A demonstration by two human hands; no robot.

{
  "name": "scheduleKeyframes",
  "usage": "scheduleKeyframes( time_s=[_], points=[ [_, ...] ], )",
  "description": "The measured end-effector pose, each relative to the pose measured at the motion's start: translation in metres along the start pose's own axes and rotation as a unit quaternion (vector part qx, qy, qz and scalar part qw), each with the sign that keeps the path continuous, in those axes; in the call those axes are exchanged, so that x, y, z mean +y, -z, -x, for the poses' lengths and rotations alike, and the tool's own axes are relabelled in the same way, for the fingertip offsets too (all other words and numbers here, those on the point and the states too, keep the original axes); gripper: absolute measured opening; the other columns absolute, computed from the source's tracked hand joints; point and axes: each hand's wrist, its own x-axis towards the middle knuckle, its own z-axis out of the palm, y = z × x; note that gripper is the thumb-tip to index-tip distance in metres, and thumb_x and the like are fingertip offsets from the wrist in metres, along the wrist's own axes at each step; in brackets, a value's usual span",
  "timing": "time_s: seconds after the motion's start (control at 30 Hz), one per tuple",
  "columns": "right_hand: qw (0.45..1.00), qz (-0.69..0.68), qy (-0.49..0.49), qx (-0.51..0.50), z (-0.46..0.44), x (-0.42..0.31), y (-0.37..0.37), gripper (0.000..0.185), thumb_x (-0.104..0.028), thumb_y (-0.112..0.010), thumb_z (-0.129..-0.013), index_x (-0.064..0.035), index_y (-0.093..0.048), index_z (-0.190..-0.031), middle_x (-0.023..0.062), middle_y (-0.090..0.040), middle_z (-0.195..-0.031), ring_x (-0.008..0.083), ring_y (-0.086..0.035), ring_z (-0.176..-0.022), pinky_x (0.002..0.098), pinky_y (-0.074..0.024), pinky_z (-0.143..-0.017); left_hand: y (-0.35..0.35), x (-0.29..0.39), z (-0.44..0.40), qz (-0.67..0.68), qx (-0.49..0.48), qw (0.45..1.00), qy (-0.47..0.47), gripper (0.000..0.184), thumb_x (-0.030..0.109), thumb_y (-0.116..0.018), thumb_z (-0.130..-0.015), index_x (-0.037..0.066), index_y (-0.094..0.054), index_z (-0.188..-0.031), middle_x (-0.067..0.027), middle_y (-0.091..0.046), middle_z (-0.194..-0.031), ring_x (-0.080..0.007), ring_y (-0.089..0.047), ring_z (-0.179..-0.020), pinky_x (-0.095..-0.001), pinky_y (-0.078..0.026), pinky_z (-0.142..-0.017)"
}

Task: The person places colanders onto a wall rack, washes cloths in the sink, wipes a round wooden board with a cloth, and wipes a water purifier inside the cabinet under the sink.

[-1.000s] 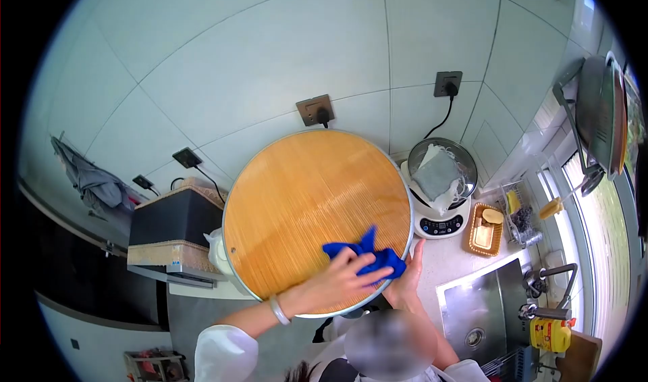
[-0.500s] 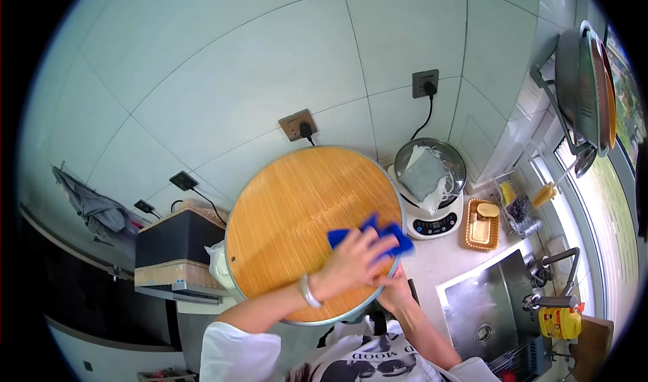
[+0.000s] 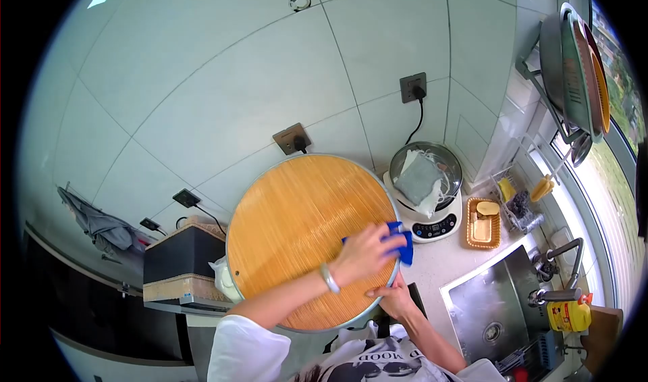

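A large round wooden board (image 3: 297,226) with a pale metal-like rim is tilted up in front of me, its back edge close to the tiled wall. My left hand (image 3: 368,252), with a bracelet on the wrist, presses a bunched blue cloth (image 3: 405,247) onto the board's right side. Part of the cloth sticks out past the rim. My right hand (image 3: 395,297) grips the lower right edge, thumb on the top face and the other fingers hidden behind the board.
An induction cooker (image 3: 435,228) with a lidded pot stands right of the board. Beside it are a woven basket (image 3: 484,240) and a steel sink (image 3: 486,308) with a tap (image 3: 574,247). A dark box (image 3: 181,253) stands at left. Pans (image 3: 574,71) hang upper right.
My left hand has slid the blue cloth right and slightly down, to the board's right edge. My right hand keeps its hold on the rim. The whole view has shifted slightly.
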Motion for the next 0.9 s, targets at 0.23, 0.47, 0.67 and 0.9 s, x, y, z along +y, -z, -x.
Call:
scheduleKeyframes(
  time_s=[0.23, 0.47, 0.67, 0.9],
  points=[
    [1.0, 0.006, -0.024, -0.008, 0.005, -0.004, 0.001, 0.08, 0.022, -0.056, -0.067, -0.0102, -0.032, -0.135, 0.0133, -0.052, -0.125, 0.0296, -0.052, -0.118, 0.0421, -0.0474, -0.094, 0.006, -0.097, -0.033, -0.111, 0.182, 0.96, 0.183, 0.025, 0.021, -0.061, -0.087, 0.014, -0.061, -0.11, -0.0152, -0.055, -0.108, -0.0368, -0.052, -0.098, -0.0424, -0.046, -0.081],
    [0.999, -0.022, 0.025, 0.012, 0.005, 0.006, 0.001, 0.083, 0.024, -0.053, -0.066, -0.012, -0.032, -0.138, 0.0105, -0.051, -0.128, 0.0269, -0.049, -0.122, 0.0423, -0.0454, -0.097, -0.005, -0.036, -0.03, 0.0, 0.057, 0.998, 0.03, 0.021, 0.019, -0.062, -0.086, 0.016, -0.063, -0.107, -0.0141, -0.055, -0.101, -0.0321, -0.055, -0.096, -0.04, -0.047, -0.082],
    [0.997, -0.062, 0.037, 0.028, 0.012, -0.004, -0.009, 0.08, 0.024, -0.05, -0.066, -0.0106, -0.035, -0.137, 0.0136, -0.049, -0.129, 0.0315, -0.049, -0.121, 0.044, -0.045, -0.098, 0.039, -0.192, -0.029, -0.183, 0.214, 0.918, 0.278, 0.026, 0.021, -0.06, -0.087, 0.018, -0.06, -0.112, -0.0168, -0.054, -0.11, -0.0379, -0.054, -0.095, -0.0474, -0.046, -0.079],
    [0.995, -0.095, 0.024, 0.019, 0.004, -0.007, -0.02, 0.078, 0.024, -0.049, -0.065, -0.0112, -0.037, -0.134, 0.0126, -0.051, -0.125, 0.0322, -0.052, -0.117, 0.0443, -0.0493, -0.094, 0.009, -0.129, -0.009, -0.065, 0.209, 0.953, 0.208, 0.023, 0.013, -0.06, -0.083, 0.011, -0.06, -0.107, -0.0184, -0.054, -0.107, -0.0388, -0.053, -0.099, -0.0479, -0.044, -0.084]
  ],
)
